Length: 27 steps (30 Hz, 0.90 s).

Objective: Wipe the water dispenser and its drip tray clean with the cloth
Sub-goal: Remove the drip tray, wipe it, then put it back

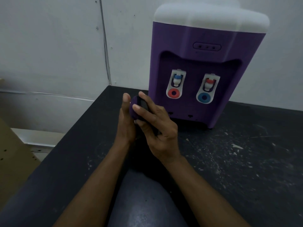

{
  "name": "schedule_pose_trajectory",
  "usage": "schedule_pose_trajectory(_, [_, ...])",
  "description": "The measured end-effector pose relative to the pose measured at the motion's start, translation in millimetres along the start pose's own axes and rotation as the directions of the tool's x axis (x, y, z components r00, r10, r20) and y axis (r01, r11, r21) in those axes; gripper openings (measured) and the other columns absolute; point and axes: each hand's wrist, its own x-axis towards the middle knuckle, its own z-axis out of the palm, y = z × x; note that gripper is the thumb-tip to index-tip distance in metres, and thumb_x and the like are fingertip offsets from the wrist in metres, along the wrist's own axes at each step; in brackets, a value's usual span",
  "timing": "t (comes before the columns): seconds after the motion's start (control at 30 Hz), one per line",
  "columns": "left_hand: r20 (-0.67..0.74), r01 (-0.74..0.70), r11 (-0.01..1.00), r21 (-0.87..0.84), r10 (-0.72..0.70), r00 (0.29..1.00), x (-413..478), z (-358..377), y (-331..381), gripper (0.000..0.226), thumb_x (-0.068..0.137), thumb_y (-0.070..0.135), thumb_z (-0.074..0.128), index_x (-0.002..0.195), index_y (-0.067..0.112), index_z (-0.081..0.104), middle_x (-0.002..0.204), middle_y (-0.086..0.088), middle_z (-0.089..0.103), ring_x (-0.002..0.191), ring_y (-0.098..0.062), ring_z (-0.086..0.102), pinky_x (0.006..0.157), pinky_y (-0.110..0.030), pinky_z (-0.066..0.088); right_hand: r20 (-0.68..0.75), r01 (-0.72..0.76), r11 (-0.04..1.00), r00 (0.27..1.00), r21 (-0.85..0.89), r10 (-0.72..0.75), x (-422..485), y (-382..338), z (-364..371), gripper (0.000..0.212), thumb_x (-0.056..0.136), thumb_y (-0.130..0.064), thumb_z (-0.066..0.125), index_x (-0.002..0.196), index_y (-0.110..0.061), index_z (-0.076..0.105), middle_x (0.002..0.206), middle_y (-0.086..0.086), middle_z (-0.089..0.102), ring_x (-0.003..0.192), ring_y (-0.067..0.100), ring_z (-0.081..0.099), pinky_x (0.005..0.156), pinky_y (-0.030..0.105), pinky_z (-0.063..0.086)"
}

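Status: early, no wiping visible yet. The small purple plastic drip tray (134,110) with a black grille insert is off the unit and up between my hands, centre frame. My right hand (159,128) wraps its fingers over the grille face. My left hand (124,123) lies flat against the tray's left side, fingers straight. I can't make out a cloth.

The boxy purple water dispenser (205,51) with a smooth white top is at upper right, on the scuffed matte black table (237,161). Its two empty tray slots (170,113) show low on the front. Its body is untouched as far as I can see.

Materials: hard moulded plastic with rounded corners. There are two white taps (177,79) in a recess, which will be fiddly to wipe.
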Motion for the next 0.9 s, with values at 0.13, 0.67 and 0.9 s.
schedule_pose_trajectory(0.13, [-0.002,-0.068,0.995,0.079,0.068,0.998,-3,2,0,0.071,0.082,0.089,0.036,0.068,0.026,0.066,0.066,-0.007,0.063,0.066,-0.028,0.063,0.068,-0.048,0.054,-0.119,-0.122,0.989,0.984,0.085,0.132,2,-12,3,0.029,0.099,-0.021,0.066,0.126,-0.012,0.068,0.137,0.006,0.066,0.127,0.015,0.063,0.11,0.03,0.042])
schedule_pose_trajectory(0.67, [-0.001,-0.1,0.993,0.061,0.1,0.995,-11,4,6,0.081,0.073,0.095,0.041,0.075,0.019,0.068,0.082,-0.041,0.056,0.075,-0.051,0.06,0.07,-0.073,0.047,0.0,-0.209,0.952,0.977,0.224,0.215,20,-17,-8,0.018,0.096,-0.009,0.068,0.111,0.0,0.071,0.108,0.005,0.072,0.104,0.018,0.07,0.091,0.029,0.055])
schedule_pose_trajectory(0.9, [-0.017,0.049,0.998,0.028,-0.049,0.999,-11,1,12,0.068,0.046,0.098,0.061,0.069,0.036,0.075,0.075,-0.008,0.071,0.073,-0.025,0.07,0.07,-0.043,0.058,-0.02,-0.208,0.956,0.976,0.208,0.217,17,-27,0,0.022,0.097,-0.014,0.067,0.116,-0.005,0.07,0.112,0.004,0.071,0.108,0.024,0.069,0.094,0.043,0.058])
